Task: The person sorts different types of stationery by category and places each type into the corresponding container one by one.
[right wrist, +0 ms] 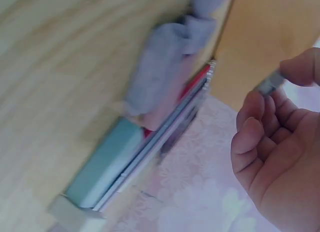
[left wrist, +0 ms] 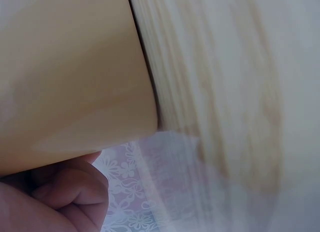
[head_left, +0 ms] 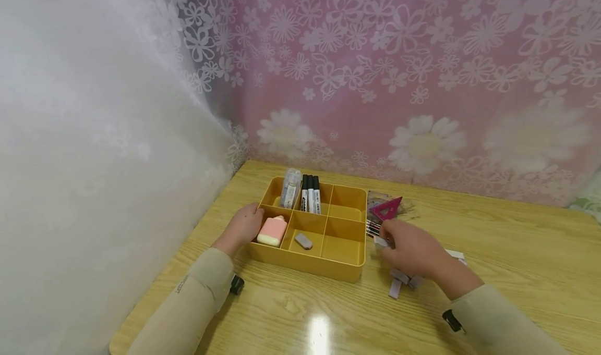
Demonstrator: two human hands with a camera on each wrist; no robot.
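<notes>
A yellow compartment box (head_left: 305,261) stands on the wooden table. My left hand (head_left: 245,223) grips its left wall; in the left wrist view, curled fingers (left wrist: 82,192) show beside the box's side. With thumb and fingertips, my right hand (head_left: 413,248) pinches a small grey eraser (right wrist: 270,83) just outside the box's right wall. Inside the box are a pink-and-cream bottle-shaped thing (head_left: 272,231), a grey eraser (head_left: 303,241), black-capped markers (head_left: 310,194) and a clear case (head_left: 290,189). Several small pale blocks (head_left: 399,276) lie under and beside my right hand.
A magenta set square (head_left: 387,208) lies on the table behind my right hand, with thin dark-and-white sticks (head_left: 373,228) near it by the box. The right wrist view shows a long green block (right wrist: 105,162). A flowered pink curtain (head_left: 357,94) hangs behind the table (head_left: 277,313).
</notes>
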